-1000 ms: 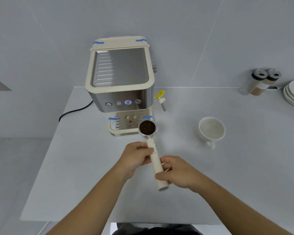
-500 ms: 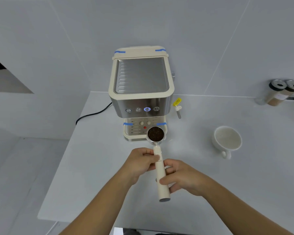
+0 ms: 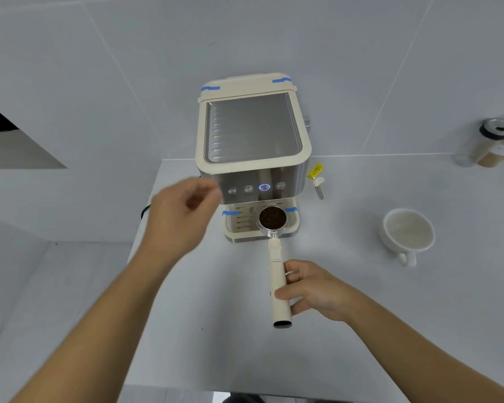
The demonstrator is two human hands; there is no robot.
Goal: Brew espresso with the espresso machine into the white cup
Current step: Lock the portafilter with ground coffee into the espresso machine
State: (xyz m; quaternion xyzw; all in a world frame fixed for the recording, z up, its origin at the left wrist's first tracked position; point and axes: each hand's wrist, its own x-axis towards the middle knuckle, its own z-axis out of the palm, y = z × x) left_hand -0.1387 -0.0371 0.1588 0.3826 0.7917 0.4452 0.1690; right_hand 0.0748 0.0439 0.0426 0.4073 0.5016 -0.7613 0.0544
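Right hand (image 3: 312,289): fingers wrapped around the lower half of the cream handle of the portafilter (image 3: 277,271), thumb across the front; firm closed grip. Handle runs toward 12 o'clock from the hand, its dark butt end at 6 o'clock. Basket at the far end, filled with dark ground coffee, level, held over the drip tray of the espresso machine (image 3: 253,146), below the button panel.

Left hand (image 3: 184,216): raised, motion-blurred, fingers loosely curled, holding nothing; at 9 o'clock of the machine's button row, fingertips just beside the steel front. Contact cannot be told.

Espresso machine: cream and steel body, at 12 o'clock from the grip, against the wall. Four round buttons on the front; third from the left ringed in blue light. Blue tape strips at top corners and tray corners. Steam wand (image 3: 318,187) with yellow tag at its 3 o'clock side.

White cup (image 3: 406,232): empty, upright, on the countertop (image 3: 361,330), at 3 o'clock of the machine, well apart, handle toward 6 o'clock.

Two lidded jars (image 3: 495,144): far 2 o'clock, at the wall.
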